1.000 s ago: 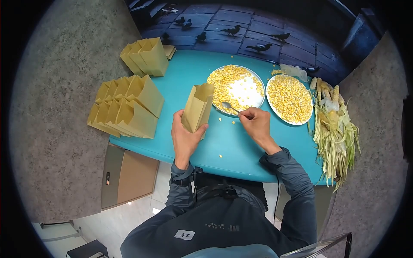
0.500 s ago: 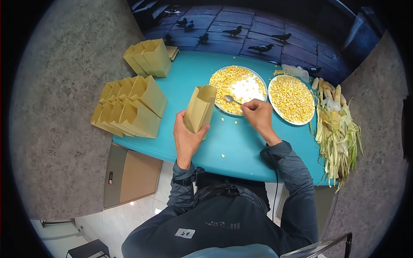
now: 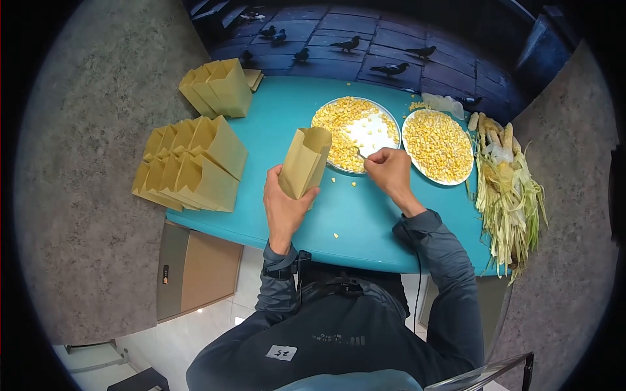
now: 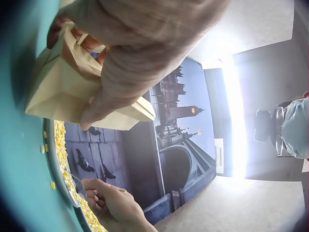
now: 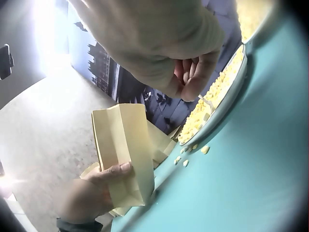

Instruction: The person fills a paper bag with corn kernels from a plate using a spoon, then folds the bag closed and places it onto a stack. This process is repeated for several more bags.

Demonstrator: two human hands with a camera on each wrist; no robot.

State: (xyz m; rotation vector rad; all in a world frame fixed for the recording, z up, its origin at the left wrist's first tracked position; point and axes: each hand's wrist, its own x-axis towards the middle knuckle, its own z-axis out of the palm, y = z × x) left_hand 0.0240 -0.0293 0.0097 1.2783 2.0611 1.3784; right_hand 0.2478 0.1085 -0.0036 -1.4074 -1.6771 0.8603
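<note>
In the head view my left hand point(image 3: 285, 205) grips an open-topped brown paper bag point(image 3: 305, 163) around its lower part, the bag tilted a little toward the right. My right hand point(image 3: 390, 173) pinches the handle of a metal spoon point(image 3: 362, 156); its bowl end is down among the corn kernels on the left plate point(image 3: 381, 139). From the right wrist view, the fingers hold the spoon low over the plate rim, and the bag point(image 5: 126, 150) stands upright in the left hand. Thumb and fingers wrap the bag point(image 4: 63, 87) in the left wrist view.
A second plate of corn kernels point(image 3: 438, 146) stands to the right. Past it lie stripped cobs and husks point(image 3: 508, 195). Several open paper bags point(image 3: 195, 163) stand at the left, with more bags point(image 3: 218, 88) behind them. A few loose kernels point(image 3: 336, 235) lie on the teal table point(image 3: 352, 215).
The spoon's bowl has gone from the near edge of the kernels to deeper among them, near the plate's middle. The left hand keeps its grip on the bag.
</note>
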